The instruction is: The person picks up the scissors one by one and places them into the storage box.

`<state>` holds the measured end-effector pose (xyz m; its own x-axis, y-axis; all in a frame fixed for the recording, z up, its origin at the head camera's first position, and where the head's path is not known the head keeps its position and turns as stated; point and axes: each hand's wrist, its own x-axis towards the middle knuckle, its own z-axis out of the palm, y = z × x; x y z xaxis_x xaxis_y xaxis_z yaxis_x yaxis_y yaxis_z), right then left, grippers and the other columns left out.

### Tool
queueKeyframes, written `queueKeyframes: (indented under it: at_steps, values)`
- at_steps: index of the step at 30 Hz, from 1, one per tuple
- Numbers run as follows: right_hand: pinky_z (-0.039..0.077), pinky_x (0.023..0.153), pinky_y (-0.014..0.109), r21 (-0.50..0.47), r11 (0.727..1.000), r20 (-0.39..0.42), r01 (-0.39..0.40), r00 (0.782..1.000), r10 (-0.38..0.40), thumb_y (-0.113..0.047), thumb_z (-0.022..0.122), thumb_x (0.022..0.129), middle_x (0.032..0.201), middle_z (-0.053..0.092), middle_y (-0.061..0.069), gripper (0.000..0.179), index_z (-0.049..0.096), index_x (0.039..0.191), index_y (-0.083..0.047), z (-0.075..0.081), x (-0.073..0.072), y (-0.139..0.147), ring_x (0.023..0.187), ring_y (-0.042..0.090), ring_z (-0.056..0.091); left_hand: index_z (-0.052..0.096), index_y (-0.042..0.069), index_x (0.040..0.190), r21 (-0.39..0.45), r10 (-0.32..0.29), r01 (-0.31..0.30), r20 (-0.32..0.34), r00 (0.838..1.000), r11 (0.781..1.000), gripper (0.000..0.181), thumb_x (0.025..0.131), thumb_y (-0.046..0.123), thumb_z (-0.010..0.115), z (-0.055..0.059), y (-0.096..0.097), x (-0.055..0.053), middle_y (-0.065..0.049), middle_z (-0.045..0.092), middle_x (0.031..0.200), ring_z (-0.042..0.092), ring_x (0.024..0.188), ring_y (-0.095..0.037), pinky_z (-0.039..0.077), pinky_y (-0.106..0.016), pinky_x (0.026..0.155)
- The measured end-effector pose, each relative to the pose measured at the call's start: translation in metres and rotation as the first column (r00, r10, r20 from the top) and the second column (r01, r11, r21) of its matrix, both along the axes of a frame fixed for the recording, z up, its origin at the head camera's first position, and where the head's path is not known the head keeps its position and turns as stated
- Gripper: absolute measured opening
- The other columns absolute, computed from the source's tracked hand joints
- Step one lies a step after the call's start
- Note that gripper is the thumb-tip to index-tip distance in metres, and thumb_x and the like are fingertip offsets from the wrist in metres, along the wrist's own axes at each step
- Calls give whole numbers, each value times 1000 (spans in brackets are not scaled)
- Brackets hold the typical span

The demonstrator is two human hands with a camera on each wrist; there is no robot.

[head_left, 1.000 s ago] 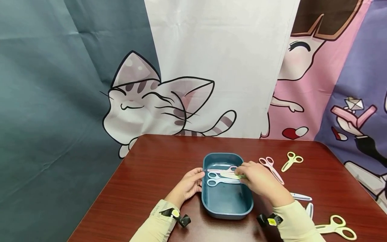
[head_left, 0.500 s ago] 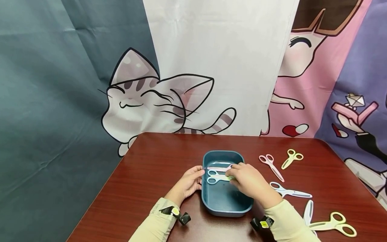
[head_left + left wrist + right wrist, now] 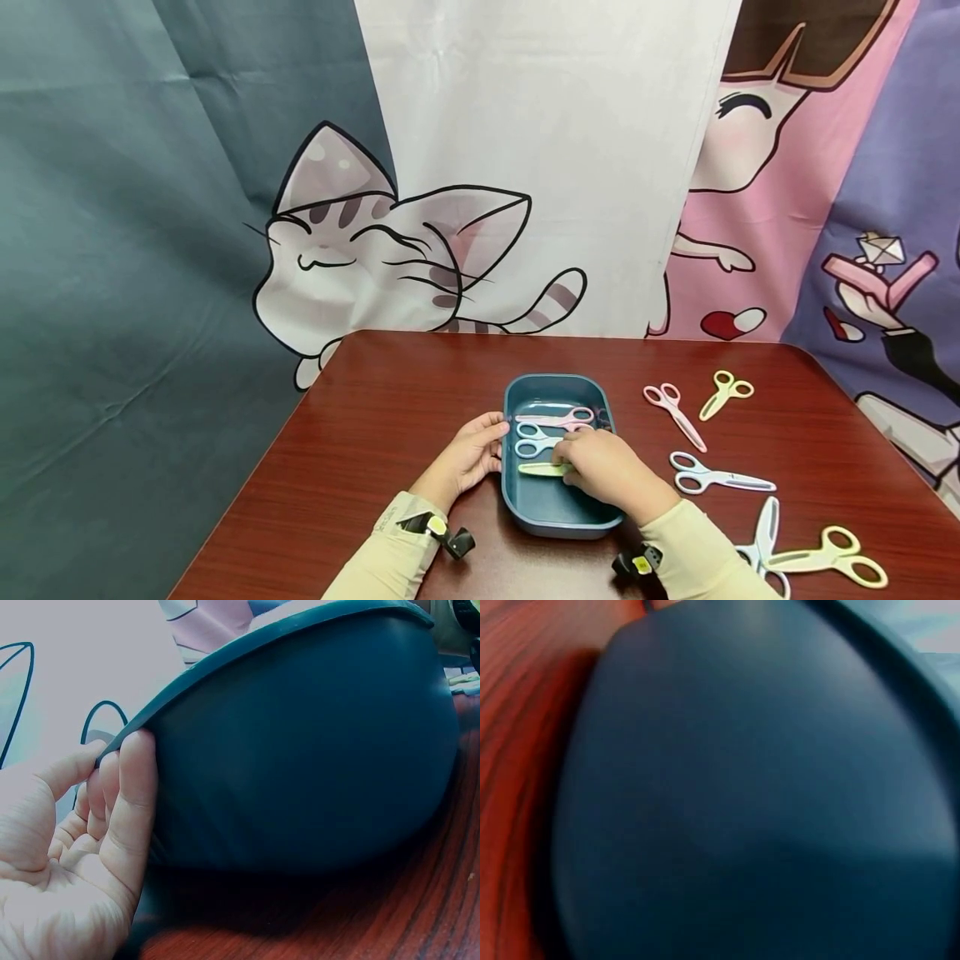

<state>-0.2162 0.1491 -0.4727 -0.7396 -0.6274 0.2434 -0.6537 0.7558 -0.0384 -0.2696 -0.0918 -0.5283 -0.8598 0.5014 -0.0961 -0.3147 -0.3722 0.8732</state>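
A dark teal plastic bin [image 3: 551, 528] stands on the table. In the left wrist view my left hand [image 3: 90, 840] pinches the rim between thumb and fingers; in the head view this hand [image 3: 467, 457] is at the bin's left side. Inside the bin my right hand [image 3: 611, 475] holds yellow-green scissors [image 3: 537, 470], blades pointing left, their handles hidden by the hand. Behind them lie light blue scissors [image 3: 549, 445], partly covered by the fingers, and pink scissors [image 3: 546, 421]. Only the bin's outer wall [image 3: 750, 765] fills most of the right wrist view.
Right of the bin, several scissors lie on the brown table [image 3: 390, 400]: pink [image 3: 681, 419], small yellow [image 3: 720, 402], white-and-blue [image 3: 727, 479], light blue [image 3: 767, 529] and large yellow-green [image 3: 810, 560]. A printed cloth [image 3: 570, 150] hangs behind the table.
My right hand has moved left and toward me inside the bin, bringing the yellow-green scissors in front of the light blue ones. The left hand stays on the rim.
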Motion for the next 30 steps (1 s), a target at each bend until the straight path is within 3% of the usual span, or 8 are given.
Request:
queueKeyframes:
  at_steps: [10, 23, 30]
  values:
    - [46, 53, 30, 19, 1000, 22, 19, 1000, -20, -14, 87, 70, 75, 56, -12, 28, 61, 75, -24, -8, 0, -4, 65, 9, 56, 54, 16, 100, 2, 1, -1, -3, 1000, 1000, 14, 106, 6, 46, -1, 1, 1, 4, 60, 72, 56, 52, -6, 51, -19, 44]
    - [48, 54, 30, 33, 999, -60, 30, 998, -28, -16, 85, 75, 73, 51, -8, 19, 68, 74, -25, -7, 3, -4, 71, 16, 56, 54, 17, 101, 3, -4, 4, -1, 1000, 1000, 14, 106, 6, 46, -1, 1, 1, 3, 60, 74, 57, 53, -6, 51, -19, 45]
    - [44, 50, 29, 17, 997, -60, 78, 995, -77, -12, 81, 78, 71, 50, -5, 19, 66, 72, -22, -6, 3, -6, 62, 14, 53, 54, 16, 101, 1, 1, -1, 0, 1000, 1000, 12, 106, 6, 47, 0, 1, 0, 3, 60, 73, 56, 53, -6, 50, -19, 44]
